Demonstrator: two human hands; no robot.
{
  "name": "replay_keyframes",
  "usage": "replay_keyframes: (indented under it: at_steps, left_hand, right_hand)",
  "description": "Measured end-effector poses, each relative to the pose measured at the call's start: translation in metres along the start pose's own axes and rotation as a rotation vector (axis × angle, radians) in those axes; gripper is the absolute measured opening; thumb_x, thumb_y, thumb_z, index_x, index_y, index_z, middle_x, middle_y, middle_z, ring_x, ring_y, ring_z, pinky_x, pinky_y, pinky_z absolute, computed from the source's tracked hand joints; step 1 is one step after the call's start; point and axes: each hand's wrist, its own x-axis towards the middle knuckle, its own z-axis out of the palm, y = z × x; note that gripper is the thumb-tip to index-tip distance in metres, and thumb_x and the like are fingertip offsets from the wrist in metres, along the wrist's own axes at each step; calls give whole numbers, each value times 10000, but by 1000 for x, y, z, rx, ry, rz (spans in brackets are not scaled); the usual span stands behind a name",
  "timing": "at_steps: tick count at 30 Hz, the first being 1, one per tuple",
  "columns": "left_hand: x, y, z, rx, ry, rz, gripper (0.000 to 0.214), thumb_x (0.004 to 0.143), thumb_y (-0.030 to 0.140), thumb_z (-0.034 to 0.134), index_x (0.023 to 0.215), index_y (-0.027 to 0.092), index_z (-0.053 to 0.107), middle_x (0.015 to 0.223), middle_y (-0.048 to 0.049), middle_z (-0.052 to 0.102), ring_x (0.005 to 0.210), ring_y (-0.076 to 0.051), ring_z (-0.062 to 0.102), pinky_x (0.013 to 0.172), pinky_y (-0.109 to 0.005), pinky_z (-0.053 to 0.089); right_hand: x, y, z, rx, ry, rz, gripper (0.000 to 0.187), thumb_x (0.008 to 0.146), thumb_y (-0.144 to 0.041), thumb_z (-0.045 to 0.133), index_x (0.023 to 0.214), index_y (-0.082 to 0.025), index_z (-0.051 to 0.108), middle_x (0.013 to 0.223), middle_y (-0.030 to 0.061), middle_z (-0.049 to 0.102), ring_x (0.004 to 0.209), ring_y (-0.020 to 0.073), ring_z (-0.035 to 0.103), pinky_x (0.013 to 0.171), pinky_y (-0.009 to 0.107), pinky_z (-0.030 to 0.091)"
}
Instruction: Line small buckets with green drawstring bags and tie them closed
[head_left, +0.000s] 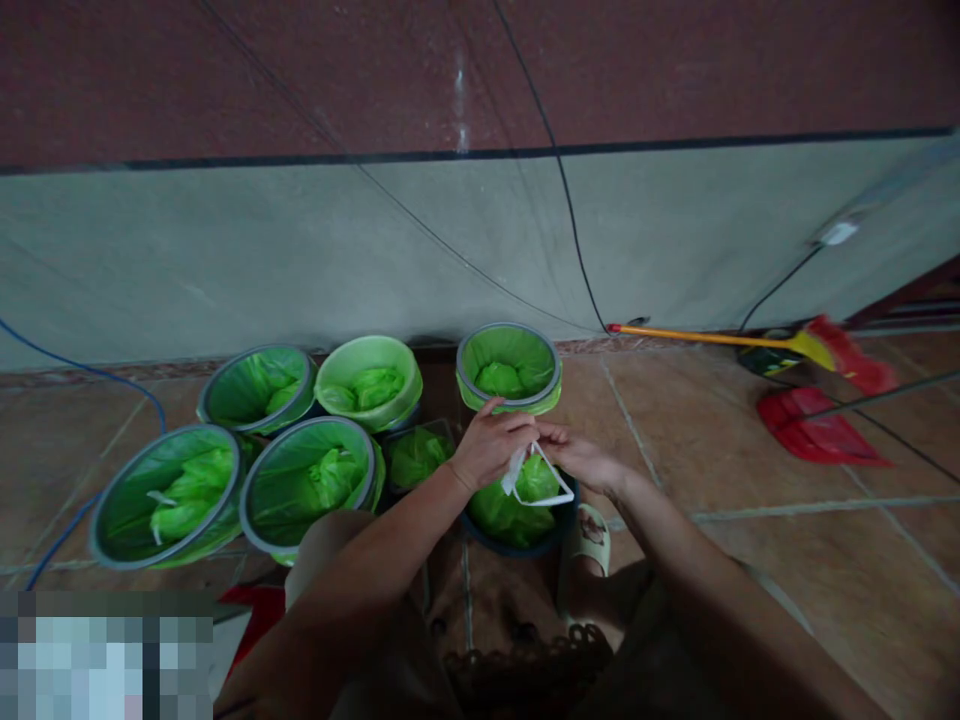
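My left hand [496, 442] and my right hand [576, 456] meet above a dark round bin [559, 530] in front of my legs. A green plastic bag [510, 518] lines this bin. Between my fingers runs a white drawstring [555, 499], which hangs in a loop over the green plastic. The left fingers are closed on the drawstring at its upper end. Pressed against them, the right fingers are closed on it too, though the exact pinch is partly hidden.
Several round bins with green liners stand at the left, among them a grey-rimmed bin [180, 552]. Another lined bin [551, 400] stands behind my hands. A broom [697, 336] and red dustpan [821, 428] lie at the right. A black cable [568, 205] hangs along the wall.
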Motion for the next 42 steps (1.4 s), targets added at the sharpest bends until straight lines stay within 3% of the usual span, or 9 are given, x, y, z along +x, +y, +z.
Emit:
replay_keyframes:
  at_steps: [3, 6, 10, 15, 20, 26, 30, 36, 42]
  left_hand:
    - [-1, 1, 5, 16, 101, -11, 264, 928, 358, 477, 991, 230, 699, 1049, -61, 643, 981, -189, 579, 997, -364, 349]
    - [-2, -3, 13, -56, 163, -25, 324, 954, 363, 424, 963, 201, 704, 928, -57, 638, 857, -153, 583, 834, -275, 429]
    - [-4, -8, 20, -121, 119, -144, 306, 953, 279, 409, 849, 179, 679, 837, -40, 656, 800, -136, 603, 761, -233, 445]
    - [-4, -9, 17, 18, -51, -484, 200, 893, 224, 472, 858, 175, 663, 859, -65, 690, 808, -182, 634, 744, -272, 447]
    - [-2, -11, 13, -167, -128, -686, 245, 869, 262, 486, 734, 155, 661, 678, -60, 653, 679, -190, 622, 632, -278, 420]
    - [6, -10, 19, -1030, 129, -943, 279, 809, 323, 589, 602, 139, 616, 507, 8, 541, 453, -90, 496, 478, -211, 358]
    - [9, -5, 21, -1390, 180, -950, 407, 781, 483, 642, 589, 130, 578, 576, -15, 589, 453, -73, 506, 469, -208, 374]
    - [9, -5, 23, -1488, 71, -738, 211, 624, 260, 752, 738, 123, 640, 615, 28, 579, 533, -66, 508, 570, -213, 410]
    - [8, -9, 30, -1185, 44, -592, 161, 672, 272, 684, 717, 123, 643, 607, 29, 568, 546, -78, 481, 552, -208, 377]
  right_hand:
    - [-2, 2, -4, -10, -3, 24, 440, 653, -538, 755, 872, -163, 688, 750, 36, 695, 664, 144, 606, 675, 280, 484]
    - [1, 9, -11, -132, 152, -22, 389, 734, -515, 670, 883, -155, 685, 762, 48, 696, 646, 147, 600, 654, 279, 473]
    - [4, 8, -15, -744, 391, -110, 253, 860, -318, 496, 913, -174, 698, 913, 77, 717, 806, 182, 643, 751, 281, 463]
    - [-1, -1, -13, -1325, 581, 186, 293, 887, -217, 423, 885, -138, 705, 944, 164, 716, 864, 232, 665, 737, 287, 440]
    - [-1, 5, -23, -1032, 427, 46, 262, 882, -242, 445, 832, -170, 692, 876, 77, 712, 765, 169, 631, 687, 259, 414]
    - [0, 2, -19, -327, 294, -20, 389, 828, -535, 543, 678, -179, 582, 605, -13, 563, 554, 113, 497, 582, 255, 388]
    - [-4, -13, -5, -170, 251, -47, 432, 762, -593, 626, 655, -178, 570, 576, -31, 515, 540, 98, 449, 548, 248, 354]
    - [-7, -16, -4, -221, 196, -76, 462, 774, -596, 628, 613, -172, 545, 552, -44, 482, 529, 83, 409, 539, 244, 314]
    - [-5, -13, -7, -159, 223, -85, 468, 775, -616, 615, 647, -167, 586, 548, -37, 508, 511, 79, 408, 520, 240, 312]
